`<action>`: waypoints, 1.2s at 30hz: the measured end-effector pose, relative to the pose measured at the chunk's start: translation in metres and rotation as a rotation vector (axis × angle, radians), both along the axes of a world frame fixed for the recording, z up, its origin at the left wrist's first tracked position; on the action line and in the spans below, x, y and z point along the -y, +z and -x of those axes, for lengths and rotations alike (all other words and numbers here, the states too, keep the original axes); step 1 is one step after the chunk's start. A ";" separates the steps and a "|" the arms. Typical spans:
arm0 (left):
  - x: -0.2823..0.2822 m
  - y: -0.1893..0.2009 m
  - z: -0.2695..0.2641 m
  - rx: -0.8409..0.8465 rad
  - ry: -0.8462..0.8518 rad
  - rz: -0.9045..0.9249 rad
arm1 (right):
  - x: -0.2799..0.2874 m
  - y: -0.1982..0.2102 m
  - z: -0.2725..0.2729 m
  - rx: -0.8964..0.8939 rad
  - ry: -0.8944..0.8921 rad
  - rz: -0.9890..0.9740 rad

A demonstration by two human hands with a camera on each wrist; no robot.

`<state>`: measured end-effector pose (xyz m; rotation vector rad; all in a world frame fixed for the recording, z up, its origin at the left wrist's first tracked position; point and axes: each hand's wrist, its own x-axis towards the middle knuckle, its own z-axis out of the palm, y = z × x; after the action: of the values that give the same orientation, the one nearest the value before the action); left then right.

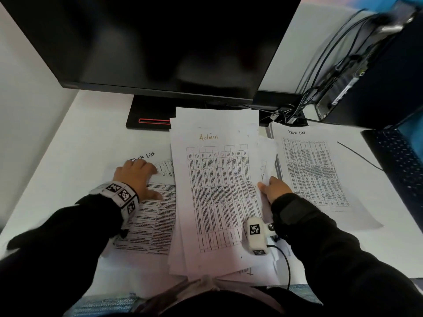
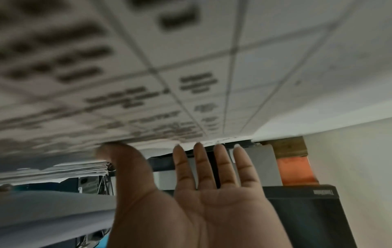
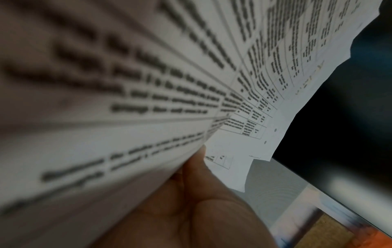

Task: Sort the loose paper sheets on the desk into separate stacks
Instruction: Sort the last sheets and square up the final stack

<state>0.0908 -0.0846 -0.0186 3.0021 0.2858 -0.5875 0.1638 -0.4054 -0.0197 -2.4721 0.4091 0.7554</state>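
A thick bundle of printed sheets, topped by one headed "Admin", lies in the middle of the white desk. My right hand grips the bundle's right edge, thumb on top; in the right wrist view the thumb presses against the sheets. My left hand rests flat with straight fingers on a "Task list" sheet at the left; the left wrist view shows the open palm touching that paper. Another "Task list" stack lies at the right.
A dark monitor on a black stand fills the back. A black computer with cables stands at the back right. A dark keyboard sits at the right edge. More paper pokes out under the bundle near my body.
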 end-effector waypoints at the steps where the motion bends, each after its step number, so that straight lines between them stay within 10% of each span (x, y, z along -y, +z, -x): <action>1: -0.002 0.000 -0.004 -0.027 -0.021 -0.023 | 0.001 0.000 0.001 0.000 0.003 0.002; 8: -0.001 -0.009 -0.010 -0.325 -0.078 0.188 | 0.006 0.000 0.002 0.002 0.007 -0.007; 15: -0.031 0.002 -0.011 0.066 0.378 0.525 | 0.005 0.005 -0.002 0.009 -0.036 0.047; 25: 0.017 -0.008 0.030 -0.065 0.628 0.752 | -0.044 0.002 0.017 -0.035 0.050 0.000; 30: 0.019 -0.018 0.041 -0.151 0.507 0.786 | -0.050 -0.010 0.026 -0.063 0.048 -0.127; 36: 0.018 -0.005 0.048 0.185 0.574 0.992 | -0.040 -0.003 0.028 -0.037 -0.316 -0.542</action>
<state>0.0427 -0.1026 -0.0237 1.8770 0.5927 -0.2575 0.1357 -0.3656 -0.0230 -1.8378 0.5143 0.6721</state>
